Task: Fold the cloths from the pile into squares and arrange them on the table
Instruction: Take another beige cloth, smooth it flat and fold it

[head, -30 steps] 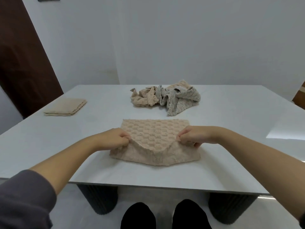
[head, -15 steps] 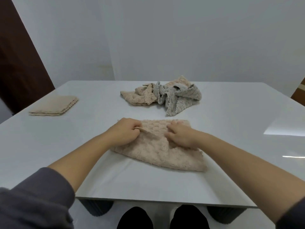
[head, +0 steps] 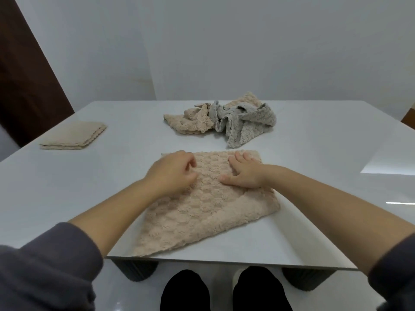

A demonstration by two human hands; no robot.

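Observation:
A beige textured cloth lies doubled over on the white table, skewed, with its near left corner at the table's front edge. Both hands are on its far half. My left hand rests on the far left part with its fingers loosely curled and nothing visibly pinched. My right hand presses flat on the far right part, fingers spread. Behind it lies the pile of crumpled beige and grey cloths. A folded beige cloth sits at the table's left edge.
A white wall stands behind the table, and a dark door panel is at the left. My feet and the table's dark legs show under the front edge. Bright glare lies on the table's right side.
Both hands carried the near edge of the beige cloth over to the far edge and let it go. The right hand has flattened onto the cloth, which now lies doubled and skewed.

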